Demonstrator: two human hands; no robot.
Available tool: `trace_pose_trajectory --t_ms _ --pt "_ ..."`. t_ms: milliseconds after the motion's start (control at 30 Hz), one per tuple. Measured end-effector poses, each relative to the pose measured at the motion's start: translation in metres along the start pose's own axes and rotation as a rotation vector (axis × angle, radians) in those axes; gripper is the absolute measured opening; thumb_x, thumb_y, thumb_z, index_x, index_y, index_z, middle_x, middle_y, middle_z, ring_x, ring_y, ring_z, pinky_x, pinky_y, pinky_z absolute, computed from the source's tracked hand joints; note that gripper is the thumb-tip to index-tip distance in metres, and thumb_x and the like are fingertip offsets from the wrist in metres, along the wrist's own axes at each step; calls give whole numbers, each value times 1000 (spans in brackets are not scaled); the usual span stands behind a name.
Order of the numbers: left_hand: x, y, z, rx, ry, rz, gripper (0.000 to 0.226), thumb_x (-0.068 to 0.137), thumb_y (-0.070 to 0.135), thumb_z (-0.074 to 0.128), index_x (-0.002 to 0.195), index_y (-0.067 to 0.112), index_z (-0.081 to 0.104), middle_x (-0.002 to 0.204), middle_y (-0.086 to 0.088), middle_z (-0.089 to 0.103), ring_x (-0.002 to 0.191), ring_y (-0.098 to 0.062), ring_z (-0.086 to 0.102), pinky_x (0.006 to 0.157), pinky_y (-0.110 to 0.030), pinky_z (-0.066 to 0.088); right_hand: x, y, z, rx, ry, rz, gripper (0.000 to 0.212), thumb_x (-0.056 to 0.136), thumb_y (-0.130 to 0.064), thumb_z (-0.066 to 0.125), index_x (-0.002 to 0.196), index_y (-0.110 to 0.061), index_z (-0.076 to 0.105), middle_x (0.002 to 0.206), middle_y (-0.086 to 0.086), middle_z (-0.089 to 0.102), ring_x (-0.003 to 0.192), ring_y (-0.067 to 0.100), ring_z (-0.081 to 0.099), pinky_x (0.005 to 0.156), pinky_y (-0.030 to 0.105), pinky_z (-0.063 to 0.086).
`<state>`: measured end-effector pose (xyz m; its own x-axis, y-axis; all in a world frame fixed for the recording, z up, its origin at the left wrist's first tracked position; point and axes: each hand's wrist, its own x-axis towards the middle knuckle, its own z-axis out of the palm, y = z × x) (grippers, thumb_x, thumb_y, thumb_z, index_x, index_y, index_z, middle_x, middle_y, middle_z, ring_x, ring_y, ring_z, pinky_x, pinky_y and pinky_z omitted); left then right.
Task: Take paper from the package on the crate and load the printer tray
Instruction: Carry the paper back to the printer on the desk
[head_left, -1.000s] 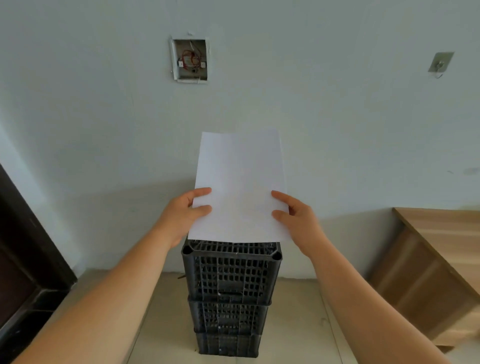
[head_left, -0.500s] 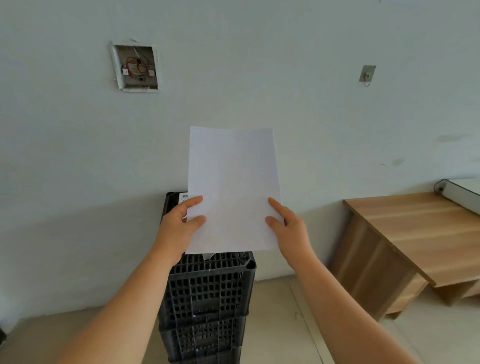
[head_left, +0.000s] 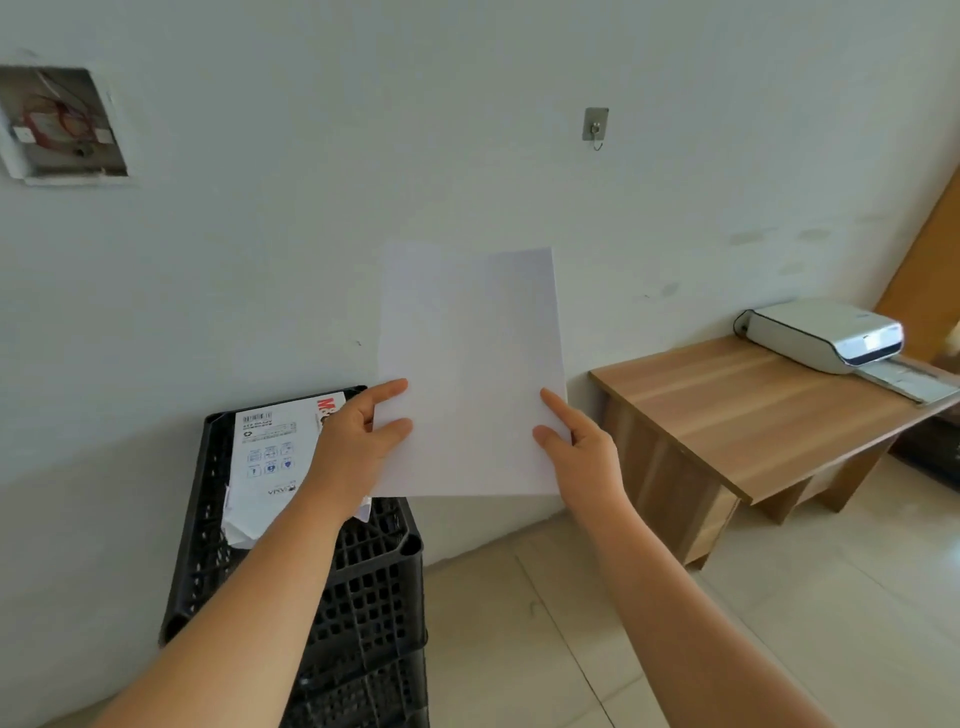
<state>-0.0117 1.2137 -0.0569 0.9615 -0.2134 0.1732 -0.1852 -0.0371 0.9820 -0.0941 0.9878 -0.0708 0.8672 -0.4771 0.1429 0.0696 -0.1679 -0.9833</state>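
White paper (head_left: 470, 364) is held upright in front of the wall, to the right of and above the crate. My left hand (head_left: 358, 441) pinches its lower left edge and my right hand (head_left: 582, 452) grips its lower right edge. The torn white paper package (head_left: 267, 462) lies on top of the stacked black crate (head_left: 363, 587) at the lower left. The white printer (head_left: 826, 335) sits at the far right on a wooden table (head_left: 737, 410), with its flat tray (head_left: 909, 379) sticking out towards the front.
Tiled floor (head_left: 571, 639) lies between the crate and the table. An open wall box with wires (head_left: 62, 124) is at the upper left and a metal hook (head_left: 595, 124) is on the wall. A wooden panel (head_left: 930, 270) stands behind the printer.
The view has swung right. The paper and both hands have moved right, off the crate, uncovering the package. The printer and its tray have come into view on the table.
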Motion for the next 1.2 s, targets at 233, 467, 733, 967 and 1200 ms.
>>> trace_pose_trajectory --t_ms 233,467,733,967,1200 --pt "25 19 110 27 -100 50 42 86 12 68 112 45 64 126 10 58 122 -1 42 107 -30 37 36 8 -101 28 104 -26 43 94 -15 60 132 -34 56 124 -13 60 101 2 60 84 18 50" --pt "53 25 233 28 -211 96 43 85 8 68 118 35 63 120 9 60 94 26 47 77 -2 39 61 23 -211 10 255 -27 45 92 -12 62 134 -28 55 121 -11 60 101 4 60 82 15 51" --pt "89 28 358 -41 -407 117 41 85 5 67 112 36 64 116 6 65 100 -5 65 83 -17 52 92 41 -311 -40 465 7 46 92 -16 63 134 -31 55 118 -15 58 103 14 60 93 37 54" --pt "136 32 460 -120 -577 143 40 87 7 65 109 40 63 123 3 61 107 -17 61 84 -23 52 126 47 -379 -81 643 -6 47 90 -12 63 134 -28 55 127 -2 58 109 19 59 94 37 53" --pt "168 34 537 -143 -722 157 39 89 11 64 115 40 61 124 5 59 105 -13 61 77 -21 52 152 56 -433 -123 773 -6 49 88 -9 63 133 -27 57 127 2 61 110 23 60 95 41 52"
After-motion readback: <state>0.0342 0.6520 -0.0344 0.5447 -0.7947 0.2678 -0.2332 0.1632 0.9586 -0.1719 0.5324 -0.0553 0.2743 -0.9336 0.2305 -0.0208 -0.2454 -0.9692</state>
